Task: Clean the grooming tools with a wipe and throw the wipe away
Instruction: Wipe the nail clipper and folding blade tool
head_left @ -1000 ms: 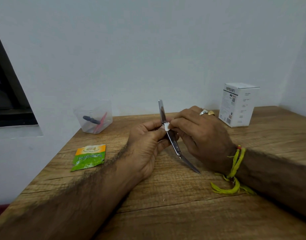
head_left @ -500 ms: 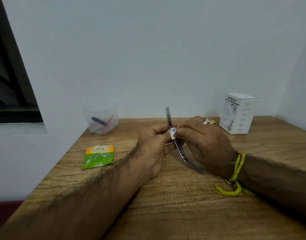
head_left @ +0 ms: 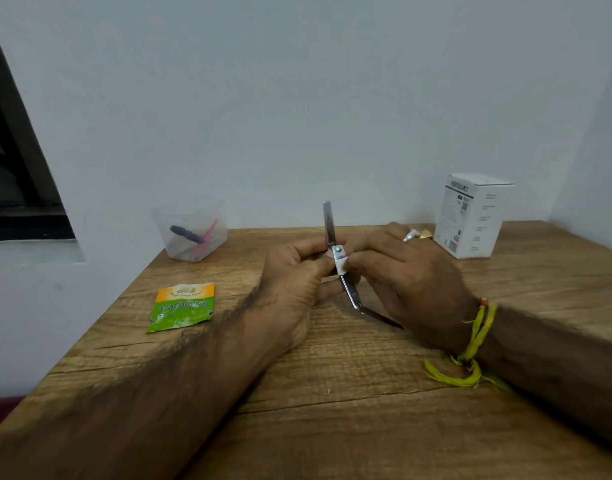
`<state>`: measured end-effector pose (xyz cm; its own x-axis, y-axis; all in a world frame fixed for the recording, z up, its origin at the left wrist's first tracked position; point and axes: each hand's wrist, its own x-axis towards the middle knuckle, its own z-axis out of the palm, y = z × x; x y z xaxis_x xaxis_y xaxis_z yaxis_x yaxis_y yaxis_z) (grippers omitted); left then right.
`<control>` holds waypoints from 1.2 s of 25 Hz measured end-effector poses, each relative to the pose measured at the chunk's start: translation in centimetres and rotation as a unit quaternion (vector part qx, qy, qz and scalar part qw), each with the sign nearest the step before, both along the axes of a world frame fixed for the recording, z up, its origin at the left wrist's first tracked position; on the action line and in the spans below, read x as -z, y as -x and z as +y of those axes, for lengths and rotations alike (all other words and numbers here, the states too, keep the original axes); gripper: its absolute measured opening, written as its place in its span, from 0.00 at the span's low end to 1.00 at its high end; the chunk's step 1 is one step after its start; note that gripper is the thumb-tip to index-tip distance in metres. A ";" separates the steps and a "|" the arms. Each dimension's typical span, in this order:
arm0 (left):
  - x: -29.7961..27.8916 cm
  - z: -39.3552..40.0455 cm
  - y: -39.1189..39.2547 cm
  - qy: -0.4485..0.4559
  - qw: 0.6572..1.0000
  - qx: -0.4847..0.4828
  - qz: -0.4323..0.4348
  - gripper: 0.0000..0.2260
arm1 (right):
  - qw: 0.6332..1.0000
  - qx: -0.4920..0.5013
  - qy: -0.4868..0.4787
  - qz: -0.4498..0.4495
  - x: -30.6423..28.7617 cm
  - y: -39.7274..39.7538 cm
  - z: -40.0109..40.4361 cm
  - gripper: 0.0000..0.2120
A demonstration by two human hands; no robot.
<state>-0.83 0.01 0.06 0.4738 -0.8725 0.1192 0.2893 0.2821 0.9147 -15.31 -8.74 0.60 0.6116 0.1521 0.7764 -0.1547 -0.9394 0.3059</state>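
A metal nail clipper (head_left: pixel 330 226) with its lever swung up and a thin blade folded out toward the table is held above the wooden table (head_left: pixel 332 375). My left hand (head_left: pixel 297 282) grips the clipper's middle from the left. My right hand (head_left: pixel 408 282) pinches a small white wipe (head_left: pixel 341 264) against the clipper's body just below the rivet. The blade tip points down to the right, under my right hand.
A clear plastic tub (head_left: pixel 190 230) at the back left holds a dark tool and a red one. A green and orange sachet (head_left: pixel 181 306) lies flat on the left. A white carton (head_left: pixel 474 216) stands at the back right by the wall.
The view has tilted up and shifted. The wipe has moved slightly along the clipper near the rivet; both hands keep their hold.
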 end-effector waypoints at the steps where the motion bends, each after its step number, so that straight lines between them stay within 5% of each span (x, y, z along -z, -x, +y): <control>1: 0.0 0.0 0.1 -0.002 1.000 -0.002 -0.003 0.10 | 1.000 -0.003 0.003 0.009 0.0 0.0 0.0 0.10; 30: 0.0 0.0 0.1 0.000 0.998 -0.056 -0.024 0.07 | 0.997 0.001 0.035 0.070 0.2 0.6 0.0 0.04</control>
<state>-0.96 -0.04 0.06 0.5630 -0.8139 0.1437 0.2118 0.3101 0.9268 -15.90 -8.69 0.39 0.7132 0.2024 0.6711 -0.1072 -0.9146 0.3898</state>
